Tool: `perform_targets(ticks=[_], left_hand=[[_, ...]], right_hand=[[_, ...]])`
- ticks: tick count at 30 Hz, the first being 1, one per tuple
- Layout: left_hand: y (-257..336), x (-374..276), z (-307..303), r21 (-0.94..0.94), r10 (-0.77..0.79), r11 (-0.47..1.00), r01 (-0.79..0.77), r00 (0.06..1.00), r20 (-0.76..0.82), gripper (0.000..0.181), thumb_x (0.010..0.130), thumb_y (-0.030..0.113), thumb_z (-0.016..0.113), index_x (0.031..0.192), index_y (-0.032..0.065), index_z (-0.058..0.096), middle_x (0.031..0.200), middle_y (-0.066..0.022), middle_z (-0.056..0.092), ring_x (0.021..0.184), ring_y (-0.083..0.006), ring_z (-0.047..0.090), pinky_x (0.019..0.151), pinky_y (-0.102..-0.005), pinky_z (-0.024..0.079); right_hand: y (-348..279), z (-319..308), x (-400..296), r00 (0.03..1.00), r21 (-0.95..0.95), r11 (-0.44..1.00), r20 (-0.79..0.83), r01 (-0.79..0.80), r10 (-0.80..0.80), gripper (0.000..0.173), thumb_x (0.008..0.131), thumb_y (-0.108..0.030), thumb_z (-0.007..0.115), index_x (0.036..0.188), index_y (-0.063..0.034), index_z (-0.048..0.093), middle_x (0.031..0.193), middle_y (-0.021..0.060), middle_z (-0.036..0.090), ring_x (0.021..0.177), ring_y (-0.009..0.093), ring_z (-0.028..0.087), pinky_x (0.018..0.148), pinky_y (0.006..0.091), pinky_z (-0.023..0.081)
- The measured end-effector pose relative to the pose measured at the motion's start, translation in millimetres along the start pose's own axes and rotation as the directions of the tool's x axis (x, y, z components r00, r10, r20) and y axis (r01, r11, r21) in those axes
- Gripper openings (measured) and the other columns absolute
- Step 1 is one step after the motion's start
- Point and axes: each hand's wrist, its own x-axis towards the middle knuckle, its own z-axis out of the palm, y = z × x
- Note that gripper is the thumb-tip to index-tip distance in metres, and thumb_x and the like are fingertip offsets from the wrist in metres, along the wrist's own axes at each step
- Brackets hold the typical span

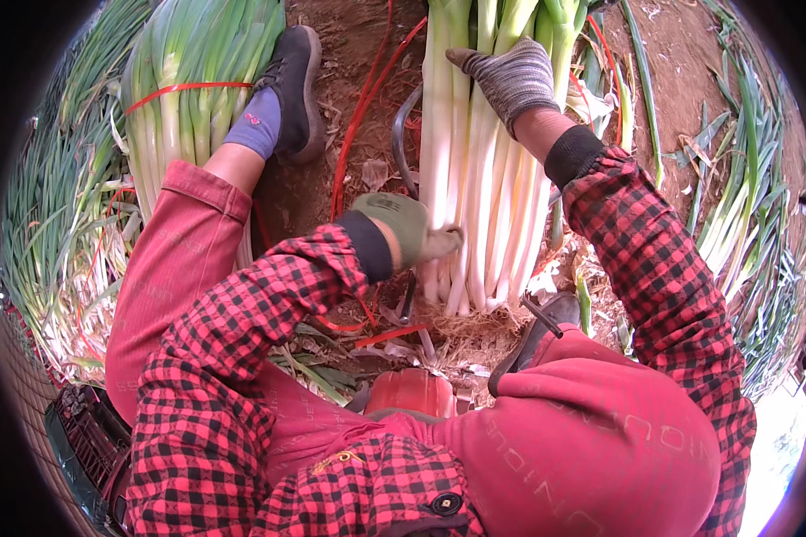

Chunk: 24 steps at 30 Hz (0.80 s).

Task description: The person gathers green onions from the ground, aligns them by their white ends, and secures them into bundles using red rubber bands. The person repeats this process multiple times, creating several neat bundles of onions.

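Observation:
A thick bundle of long green onions lies before me, its white stalks and roots towards me and its green tops running out at the upper edge. My right hand, in a striped knit glove, rests across the upper stalks with the thumb spread left. In a green and tan glove, my left hand touches the left side of the lower white stalks, fingertips on them. Whether it grips them cannot be told. A curved dark metal bar stands beside the bundle on the left. Red plastic straps run along the soil left of it.
Left of my shoe lies an onion bundle tied with red strap. More loose onions pile at far left and others at right. A dark rod sticks out near my right shoe; a red object sits between my legs.

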Motion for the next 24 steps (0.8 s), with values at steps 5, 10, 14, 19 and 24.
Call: perform_targets(ticks=[5, 10, 14, 19, 24], left_hand=[[-7.0, -5.6, 9.1, 0.12, 0.055, 0.992, -0.036, 0.987, -0.153, 0.054, 0.09, 0.055, 0.048, 0.081, 0.0072, 0.072, 0.074, -0.0185, 0.066, 0.073, -0.0385, 0.065, 0.071, -0.0458, 0.05], [36.4, -22.4, 18.4, 0.029, 0.348, 0.93, -0.366, 0.852, -0.391, 0.036, 0.089, 0.04, 0.054, 0.082, 0.0072, 0.066, 0.074, -0.0172, 0.066, 0.074, -0.037, 0.065, 0.069, -0.0451, 0.051], [47.5, 8.8, 20.7, 0.032, 0.257, 0.966, -0.255, 0.956, -0.142, 0.029, 0.087, 0.033, 0.056, 0.087, 0.0064, 0.068, 0.077, -0.0182, 0.067, 0.078, -0.0323, 0.068, 0.073, -0.0411, 0.052], [42.9, 34.7, 7.4, -0.366, 0.082, 0.931, 0.012, 0.967, 0.242, 0.026, 0.084, 0.03, 0.061, 0.082, 0.005, 0.069, 0.071, -0.0137, 0.069, 0.058, -0.0225, 0.067, 0.058, -0.0361, 0.055], [64.9, 17.2, -12.2, -0.527, -0.041, 0.827, 0.193, 0.957, 0.287, 0.018, 0.082, 0.022, 0.064, 0.085, 0.0047, 0.068, 0.074, -0.0106, 0.07, 0.055, -0.0184, 0.068, 0.048, -0.0359, 0.057]], right_hand=[[0.5, 6.3, -3.0, 0.996, -0.027, 0.999, -0.081, 0.044, -0.046, 0.066, 0.063, -0.048, 0.086, 0.088, 0.0091, 0.066, 0.076, 0.0168, 0.068, 0.071, 0.026, 0.067, 0.069, 0.0366, 0.054], [2.6, 3.3, 2.6, 0.998, -0.098, 0.995, -0.053, -0.029, 0.024, 0.07, 0.06, -0.05, 0.087, 0.09, 0.0089, 0.064, 0.08, 0.0177, 0.068, 0.073, 0.027, 0.067, 0.07, 0.0363, 0.054], [8.0, 9.5, 6.5, 1.0, 0.099, 0.995, 0.006, 0.003, -0.004, 0.074, 0.057, -0.048, 0.089, 0.098, 0.0072, 0.061, 0.087, 0.0217, 0.068, 0.084, 0.034, 0.067, 0.08, 0.0385, 0.053], [-9.9, 0.2, -4.1, 0.999, 0.123, 0.992, 0.037, -0.004, -0.001, 0.076, 0.057, -0.046, 0.09, 0.103, 0.0071, 0.061, 0.093, 0.0195, 0.069, 0.088, 0.03, 0.066, 0.08, 0.0378, 0.053], [-1.1, -0.8, -1.2, 0.999, 0.044, 0.999, 0.044, 0.016, -0.018, 0.068, 0.063, -0.041, 0.087, 0.102, 0.0081, 0.062, 0.094, 0.0213, 0.068, 0.09, 0.033, 0.066, 0.083, 0.0381, 0.051]])
